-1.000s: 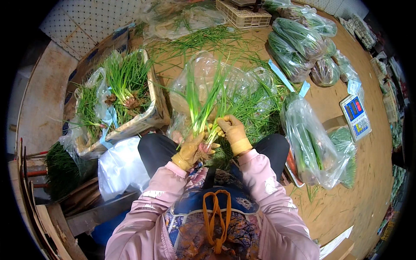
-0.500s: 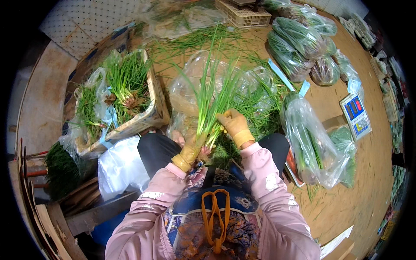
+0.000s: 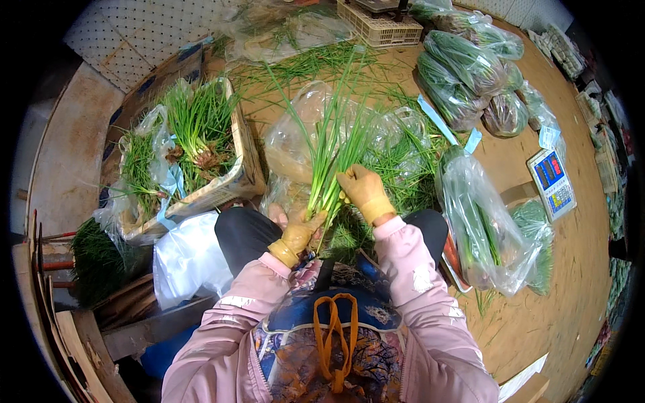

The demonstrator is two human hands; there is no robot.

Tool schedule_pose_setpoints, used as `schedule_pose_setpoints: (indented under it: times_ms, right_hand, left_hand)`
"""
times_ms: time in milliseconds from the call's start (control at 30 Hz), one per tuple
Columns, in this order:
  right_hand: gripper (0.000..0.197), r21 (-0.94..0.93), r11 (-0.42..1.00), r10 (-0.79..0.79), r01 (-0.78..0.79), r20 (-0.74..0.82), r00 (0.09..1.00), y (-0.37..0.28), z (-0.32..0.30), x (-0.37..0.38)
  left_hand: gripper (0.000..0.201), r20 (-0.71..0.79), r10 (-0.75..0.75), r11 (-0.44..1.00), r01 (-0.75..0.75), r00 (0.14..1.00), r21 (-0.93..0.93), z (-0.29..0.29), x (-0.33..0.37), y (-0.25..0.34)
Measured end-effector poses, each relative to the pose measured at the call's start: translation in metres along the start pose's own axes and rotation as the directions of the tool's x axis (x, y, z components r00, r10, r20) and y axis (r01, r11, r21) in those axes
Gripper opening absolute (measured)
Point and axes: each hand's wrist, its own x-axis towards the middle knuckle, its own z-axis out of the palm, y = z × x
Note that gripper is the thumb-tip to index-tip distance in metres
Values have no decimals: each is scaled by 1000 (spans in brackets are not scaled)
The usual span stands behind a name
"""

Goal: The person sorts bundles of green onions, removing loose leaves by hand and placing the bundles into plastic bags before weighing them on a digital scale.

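Note:
Both my hands wear tan rubber gloves and work on a bunch of green onions (image 3: 330, 160) held upright over my lap. My left hand (image 3: 300, 233) is closed round the bunch's lower, pale end. Higher up on its right side, my right hand (image 3: 364, 190) is closed with bent fingers on stalks of the same bunch; the fingertips are partly hidden. Loose green trimmings (image 3: 410, 158) lie just beyond my right hand, over crumpled clear plastic bags (image 3: 289, 138).
Left stands a crate (image 3: 250, 164) of green onions with roots. To the right lie a clear bag of green onions (image 3: 480, 221) and a digital scale (image 3: 552, 181). Filled bags (image 3: 463, 67) are piled at the far right, beside a beige crate (image 3: 379, 30). White plastic (image 3: 188, 258) lies by my left knee.
My left hand has shifted slightly right along the base of the bunch. My right hand has moved a little, and the stalks' tops have swung to the right.

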Motion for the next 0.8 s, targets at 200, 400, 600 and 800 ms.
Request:
schedule_pose_setpoints:
  times_ms: [200, 400, 600, 800]
  right_hand:
    - [14, -120, 873, -481, 472, -66, 874, -6, 3, -34]
    - [26, 607, 793, -10, -54, 103, 995, -20, -13, -30]
    - [36, 349, 924, 135, -157, 86, 987, 22, 0, 48]
    - [30, -150, 977, -173, 151, -151, 973, -5, -13, 18]
  left_hand:
    - [13, 21, -31, 995, 33, 999, -94, 8, 1, 8]
    - [14, 50, -60, 982, 68, 997, -174, 8, 9, -5]
    - [19, 82, 1, 1000, -3, 997, 25, 14, 2, -1]
    - [17, 63, -27, 1000, 27, 998, 5, 10, -2, 2]
